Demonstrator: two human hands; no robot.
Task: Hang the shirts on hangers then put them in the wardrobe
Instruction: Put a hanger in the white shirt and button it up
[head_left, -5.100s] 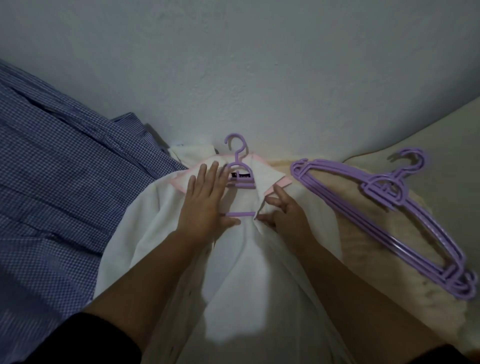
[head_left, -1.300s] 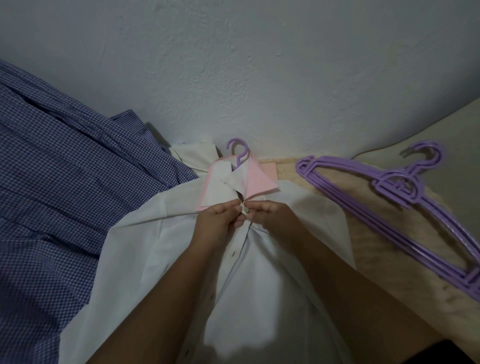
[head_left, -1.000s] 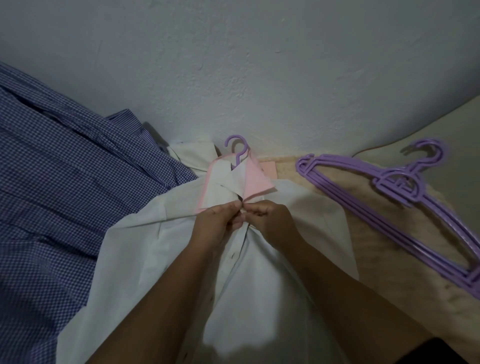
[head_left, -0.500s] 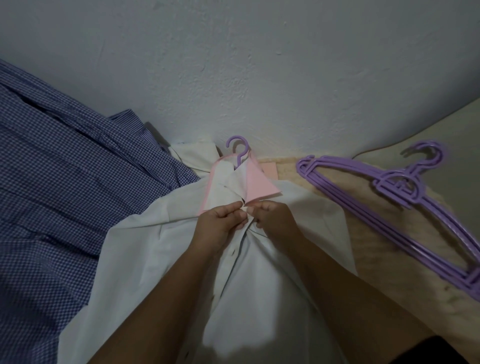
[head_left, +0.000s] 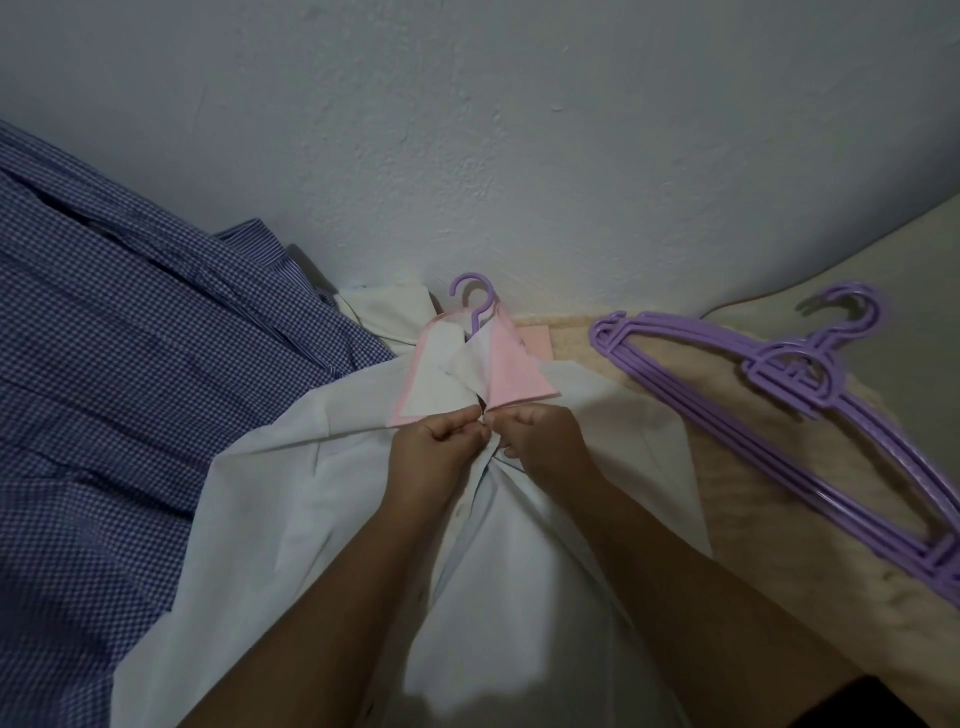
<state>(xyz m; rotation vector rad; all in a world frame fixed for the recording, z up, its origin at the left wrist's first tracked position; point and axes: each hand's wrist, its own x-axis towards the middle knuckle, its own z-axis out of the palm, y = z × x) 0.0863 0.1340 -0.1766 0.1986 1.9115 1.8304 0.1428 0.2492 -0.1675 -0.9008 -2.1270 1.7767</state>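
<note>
Both hands (head_left: 493, 441) pinch white shirt (head_left: 291, 483) (collar toward wall (head_left: 519, 130)), lying lengthwise

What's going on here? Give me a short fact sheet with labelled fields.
Activity: fastening the front just below the collar of a white shirt
Left hand: pinches the shirt front
Right hand: pinches the opposite edge
Hanger: inside the shirt, only the hook shows
Spare hangers: stacked to the right
Checked shirts: piled on the left
</note>
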